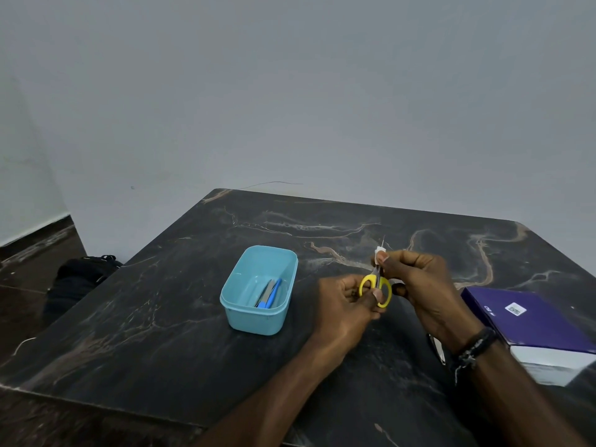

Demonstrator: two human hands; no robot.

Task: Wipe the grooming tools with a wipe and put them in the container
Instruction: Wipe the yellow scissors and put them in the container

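Head view — two people go over the frame.

— Where are the scissors (pixel 376 287)?

— Held above the dark marble table (pixel 161 317), just right of the blue container (pixel 258 321). The left hand (pixel 342 312) grips the yellow handles, fingers curled round the loops. The closed blades point up and away from the person.

— And the other hand?

— The right hand (pixel 422 285) pinches a small white wipe (pixel 380 252) around the blades near their top, thumb and forefinger pressed together on it. Only the blade tip pokes out above the wipe.

— How do the arms sit?

— Both forearms come in from the lower right and meet over the table's middle. The right wrist wears a dark bracelet (pixel 474 348). The two hands are almost touching, with the scissors between them.

— What is in the container?

— A couple of slim tools (pixel 269 293), one blue and one grey, leaning against its right wall. The container stands open, without a lid, well in from every table edge.

— Anything nearby?

— A purple box (pixel 532 321) lies at the table's right edge, close to the right forearm. A small shiny object beside the right wrist is too blurred to name. Bare tabletop stretches between the hands and the container, and left of it. A dark bag (pixel 80 279) sits on the floor beyond the left edge.
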